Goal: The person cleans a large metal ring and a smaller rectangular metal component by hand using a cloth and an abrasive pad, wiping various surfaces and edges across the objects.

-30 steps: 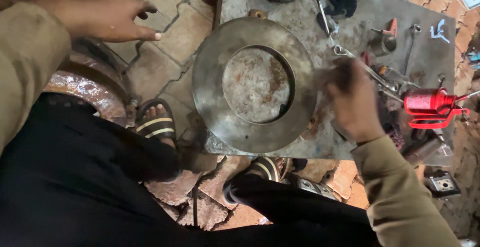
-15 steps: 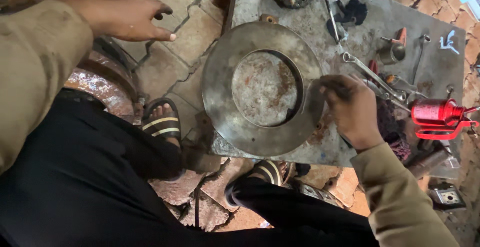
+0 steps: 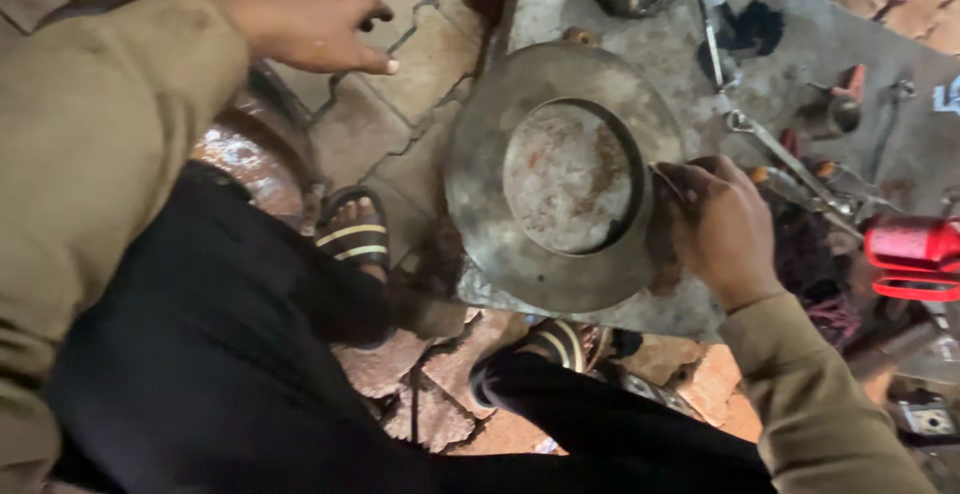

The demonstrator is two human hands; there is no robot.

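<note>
Metal dish (image 3: 560, 174) rim gripped by right hand (image 3: 725, 229); left hand (image 3: 300, 24) hovering.

The round dish (image 3: 560, 174) was dull grey metal, its centre rust-spotted. The worktop (image 3: 860, 44) looked like scuffed, matt metal sheet. The floor (image 3: 400, 84) was rough brick paving; the can (image 3: 915, 249) glossy red.
</note>
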